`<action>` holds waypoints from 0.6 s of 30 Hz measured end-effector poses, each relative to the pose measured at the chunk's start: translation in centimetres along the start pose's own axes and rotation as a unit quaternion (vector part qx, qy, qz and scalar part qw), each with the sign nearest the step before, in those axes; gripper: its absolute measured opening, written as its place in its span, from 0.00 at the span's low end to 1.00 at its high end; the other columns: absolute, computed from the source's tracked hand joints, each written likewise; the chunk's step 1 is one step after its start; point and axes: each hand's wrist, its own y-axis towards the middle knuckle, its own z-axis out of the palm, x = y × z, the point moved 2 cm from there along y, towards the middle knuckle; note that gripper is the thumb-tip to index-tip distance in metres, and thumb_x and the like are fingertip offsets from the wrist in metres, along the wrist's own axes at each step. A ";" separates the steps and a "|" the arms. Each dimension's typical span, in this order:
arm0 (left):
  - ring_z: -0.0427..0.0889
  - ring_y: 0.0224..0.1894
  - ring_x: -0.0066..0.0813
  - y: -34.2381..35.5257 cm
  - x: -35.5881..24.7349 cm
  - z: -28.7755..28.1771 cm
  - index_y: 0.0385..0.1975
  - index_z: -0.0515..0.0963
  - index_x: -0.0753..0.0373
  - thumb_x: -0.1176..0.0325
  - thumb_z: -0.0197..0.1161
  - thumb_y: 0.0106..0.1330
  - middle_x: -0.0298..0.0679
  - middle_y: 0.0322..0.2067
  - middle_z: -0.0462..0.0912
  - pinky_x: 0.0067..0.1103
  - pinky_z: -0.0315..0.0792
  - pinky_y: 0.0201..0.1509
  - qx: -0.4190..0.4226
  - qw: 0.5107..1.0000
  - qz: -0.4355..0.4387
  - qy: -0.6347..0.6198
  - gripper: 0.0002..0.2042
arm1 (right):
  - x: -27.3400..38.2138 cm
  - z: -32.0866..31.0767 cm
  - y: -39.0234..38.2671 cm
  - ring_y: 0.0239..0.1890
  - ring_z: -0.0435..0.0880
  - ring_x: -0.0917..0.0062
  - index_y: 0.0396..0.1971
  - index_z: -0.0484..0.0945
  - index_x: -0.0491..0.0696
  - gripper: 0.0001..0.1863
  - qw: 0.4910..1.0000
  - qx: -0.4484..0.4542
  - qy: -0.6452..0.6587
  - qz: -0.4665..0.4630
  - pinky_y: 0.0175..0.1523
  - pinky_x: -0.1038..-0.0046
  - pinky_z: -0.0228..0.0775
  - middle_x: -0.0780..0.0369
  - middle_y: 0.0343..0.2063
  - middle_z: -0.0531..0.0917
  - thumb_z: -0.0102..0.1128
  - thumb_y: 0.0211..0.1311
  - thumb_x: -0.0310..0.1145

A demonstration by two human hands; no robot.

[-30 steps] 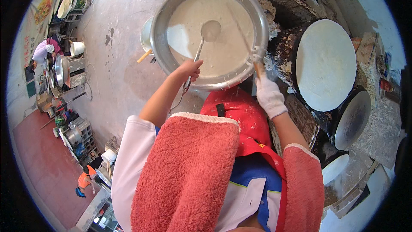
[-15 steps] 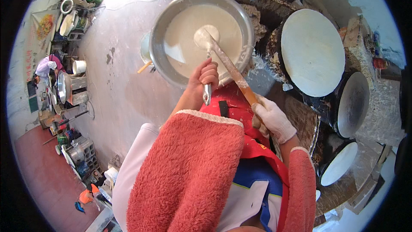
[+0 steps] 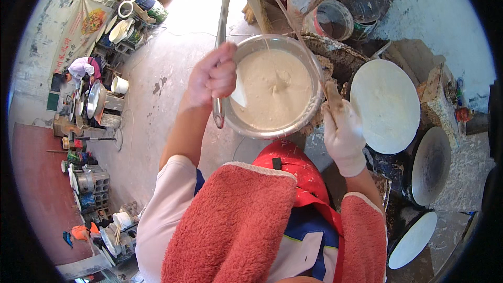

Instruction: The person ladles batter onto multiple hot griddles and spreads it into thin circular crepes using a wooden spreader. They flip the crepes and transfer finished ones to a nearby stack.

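Note:
A wide metal basin (image 3: 242,124) holds pale, creamy batter (image 3: 277,94) with a disturbed spot in its middle. My bare left hand (image 3: 212,76) grips the metal handle of a ladle (image 3: 221,26) raised above the basin. Batter hangs in strands from the ladle's head at the top edge, where the picture cuts off part of it. On my right hand (image 3: 343,131) is a white glove, and its fingers are closed on a long wooden stick (image 3: 293,23). The stick slants up and left over the basin's right rim toward the ladle; motion smears it.
Beside my right hand is a round griddle with a white surface (image 3: 385,107). A darker griddle (image 3: 430,166) and another pale one (image 3: 414,241) follow nearer. Buckets (image 3: 329,20) stand beyond the basin. Far left, another person (image 3: 84,68) bends by pans and a white pot (image 3: 120,85).
Both hands have moved up and apart. The ladle has left the batter and risen to the top edge. The stick's tip has risen too, and the view has shifted.

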 end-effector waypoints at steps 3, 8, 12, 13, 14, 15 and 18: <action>0.50 0.07 0.13 -2.6 3.3 -3.6 0.23 0.60 0.55 0.59 0.40 0.76 0.24 0.10 0.54 0.17 0.47 0.08 -0.102 0.988 -0.036 -0.110 0.16 | -1.9 1.1 -4.7 0.24 0.80 0.62 0.60 0.71 0.56 0.26 0.995 0.068 -0.066 -0.008 0.28 0.65 0.74 0.57 0.31 0.78 0.59 0.59 0.29; 0.54 0.09 0.15 -5.2 6.8 -8.2 0.25 0.59 0.58 0.61 0.42 0.75 0.25 0.10 0.55 0.16 0.51 0.10 -0.117 0.926 -0.040 -0.356 0.14 | -4.8 -1.4 -13.1 0.21 0.78 0.63 0.54 0.77 0.58 0.24 0.983 0.169 -0.042 0.062 0.26 0.65 0.72 0.59 0.24 0.75 0.63 0.55 0.28; 0.54 0.09 0.16 -8.7 6.4 -11.8 0.22 0.61 0.57 0.60 0.47 0.73 0.27 0.11 0.57 0.19 0.51 0.11 -0.372 0.904 -0.080 0.197 0.15 | -5.3 -4.7 -16.7 0.23 0.78 0.65 0.61 0.70 0.51 0.29 0.990 0.033 0.026 0.134 0.28 0.69 0.70 0.57 0.26 0.76 0.61 0.56 0.26; 0.54 0.09 0.16 -9.2 6.8 -12.6 0.22 0.62 0.56 0.60 0.47 0.73 0.26 0.11 0.57 0.19 0.51 0.11 -0.384 0.901 -0.090 0.180 0.15 | -5.4 -4.9 -17.5 0.26 0.79 0.67 0.56 0.72 0.48 0.24 0.978 0.064 0.004 0.200 0.32 0.70 0.71 0.57 0.27 0.78 0.60 0.57 0.28; 0.54 0.09 0.16 -9.5 7.2 -13.5 0.21 0.62 0.56 0.60 0.48 0.73 0.26 0.11 0.56 0.19 0.51 0.11 -0.395 0.898 -0.102 0.166 0.16 | -5.5 -4.9 -18.1 0.29 0.80 0.69 0.52 0.75 0.45 0.20 0.968 0.066 0.000 0.240 0.36 0.71 0.72 0.57 0.28 0.79 0.59 0.59 0.29; 0.53 0.08 0.15 -9.6 7.9 -14.3 0.21 0.63 0.56 0.60 0.48 0.73 0.25 0.11 0.56 0.18 0.51 0.11 -0.405 0.894 -0.117 0.153 0.16 | -5.4 -4.7 -18.8 0.28 0.79 0.71 0.56 0.72 0.46 0.22 0.967 0.074 -0.003 0.245 0.37 0.72 0.72 0.57 0.30 0.79 0.57 0.61 0.31; 0.52 0.09 0.14 -8.6 11.4 -15.1 0.21 0.61 0.56 0.61 0.43 0.75 0.23 0.11 0.54 0.17 0.49 0.11 -0.253 0.924 -0.108 -0.266 0.16 | -4.7 -4.0 -21.3 0.27 0.74 0.76 0.64 0.65 0.45 0.27 0.963 0.058 0.058 0.258 0.37 0.77 0.70 0.60 0.29 0.77 0.53 0.63 0.24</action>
